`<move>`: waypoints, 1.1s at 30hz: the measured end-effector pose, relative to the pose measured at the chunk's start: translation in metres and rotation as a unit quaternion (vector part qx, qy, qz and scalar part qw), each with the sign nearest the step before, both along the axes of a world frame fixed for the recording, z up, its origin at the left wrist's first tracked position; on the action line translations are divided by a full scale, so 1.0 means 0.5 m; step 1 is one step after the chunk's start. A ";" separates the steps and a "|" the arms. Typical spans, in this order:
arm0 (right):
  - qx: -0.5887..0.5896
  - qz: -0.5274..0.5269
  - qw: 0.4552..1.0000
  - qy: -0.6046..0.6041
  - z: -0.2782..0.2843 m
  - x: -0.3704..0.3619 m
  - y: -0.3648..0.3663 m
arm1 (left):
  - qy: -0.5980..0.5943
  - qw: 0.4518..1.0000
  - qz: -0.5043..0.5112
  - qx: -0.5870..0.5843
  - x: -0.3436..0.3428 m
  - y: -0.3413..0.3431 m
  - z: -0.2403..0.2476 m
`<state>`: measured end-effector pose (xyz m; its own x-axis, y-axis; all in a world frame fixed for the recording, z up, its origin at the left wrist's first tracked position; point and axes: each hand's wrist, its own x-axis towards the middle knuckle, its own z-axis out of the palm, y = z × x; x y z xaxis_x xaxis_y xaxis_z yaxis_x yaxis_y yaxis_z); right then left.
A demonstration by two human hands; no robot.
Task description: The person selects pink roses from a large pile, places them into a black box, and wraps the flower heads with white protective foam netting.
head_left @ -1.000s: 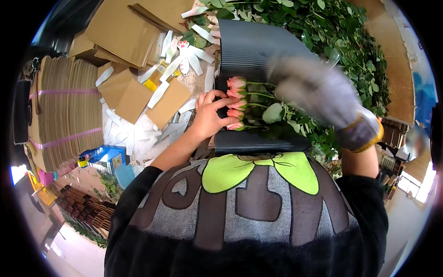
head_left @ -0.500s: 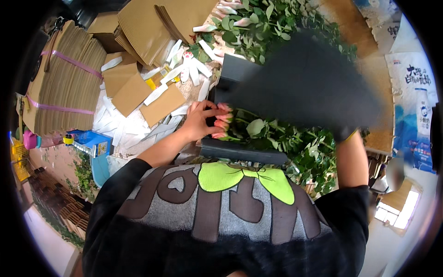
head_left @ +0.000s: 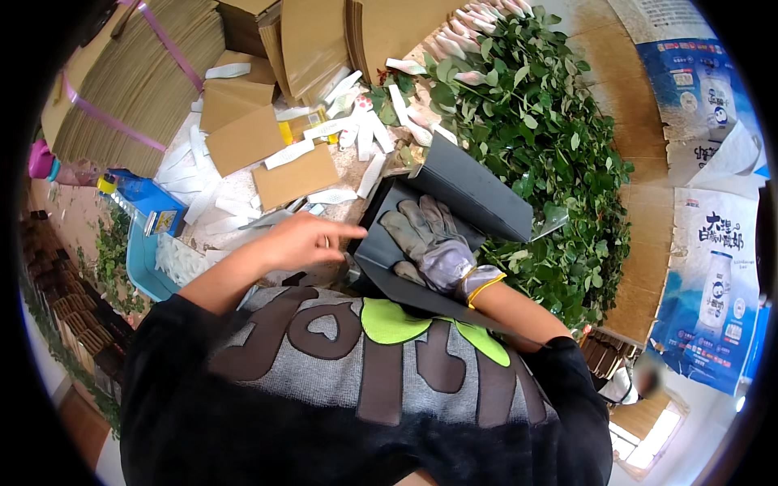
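My right hand (head_left: 435, 241), in a grey work glove with a lilac cuff, lies spread on the dark sheet (head_left: 391, 249) in the black trough (head_left: 480, 188). Its palm faces down and its fingers are apart. No rose heads show in the trough now; the sheet and the glove cover its inside. At the trough's left end hovers my bare left hand (head_left: 306, 241), a ring on one finger. Its index finger stretches toward the sheet, the other fingers are partly bent, and nothing shows in it.
Beyond the trough lies a large heap of leafy stems (head_left: 543, 146) with white-sleeved heads (head_left: 458, 36). White foam sleeves (head_left: 369, 134) and cardboard pieces (head_left: 300, 174) are strewn to the left. Bundled cardboard (head_left: 134, 89) stands far left, near a light-blue bin (head_left: 146, 259).
The black sheet came down from the raised right hand over the trough, and the pink roses dropped out of sight. My right hand now lies flat there; my left hand left the rose heads.
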<state>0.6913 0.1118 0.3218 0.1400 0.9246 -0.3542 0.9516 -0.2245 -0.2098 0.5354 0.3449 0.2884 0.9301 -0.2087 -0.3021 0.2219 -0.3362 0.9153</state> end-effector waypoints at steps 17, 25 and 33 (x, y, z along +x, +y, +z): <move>-0.077 -0.050 0.995 0.043 0.227 -0.081 0.014 | -0.021 0.997 0.013 -0.069 -0.048 -0.059 -0.034; 0.239 0.096 0.963 -0.075 0.041 -0.076 0.461 | -0.114 0.978 0.170 -0.029 -0.052 -0.127 -0.106; 0.134 0.039 0.982 -0.130 -0.027 -0.085 0.572 | -0.079 0.986 0.142 -0.031 -0.050 -0.121 -0.107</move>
<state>0.6486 0.3977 0.3081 0.1186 0.9912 -0.0589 0.9929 -0.1188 0.0006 0.5106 0.2842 0.2350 0.9881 0.0544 -0.1438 0.1524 -0.2235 0.9627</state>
